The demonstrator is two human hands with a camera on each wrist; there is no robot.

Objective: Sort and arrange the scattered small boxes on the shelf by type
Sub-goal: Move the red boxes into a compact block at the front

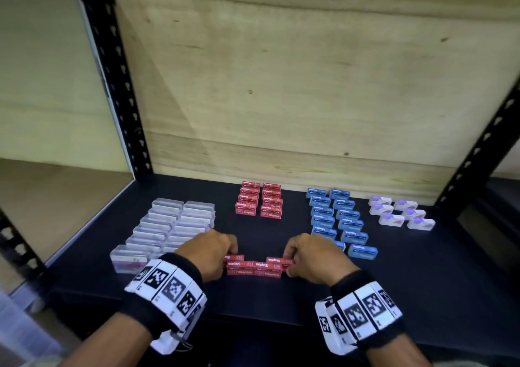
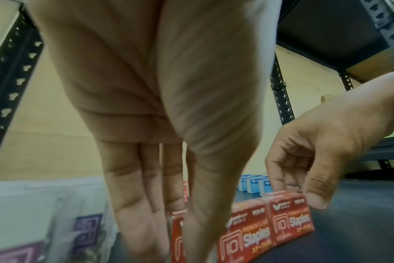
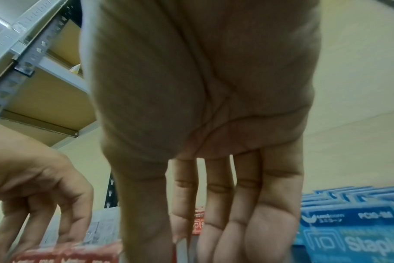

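A short cluster of red staple boxes [image 1: 254,266] lies near the front of the black shelf [image 1: 422,282]. My left hand [image 1: 229,257] pinches its left end and my right hand [image 1: 288,261] pinches its right end, fingers behind and thumbs in front. In the left wrist view my left hand [image 2: 175,249] points down onto the red staple boxes [image 2: 270,222], with my right hand [image 2: 304,192] at their far end. In the right wrist view my right hand [image 3: 187,236] hides most of its end of the red staple boxes [image 3: 68,254]. A stacked red group [image 1: 259,199] stands at the back.
Clear plastic boxes [image 1: 168,226] form two rows at the left, close to my left hand. Blue staple boxes [image 1: 337,220] run in two rows just right of my right hand. White and purple boxes [image 1: 399,212] sit far right. Black uprights [image 1: 123,85] flank the wooden back panel.
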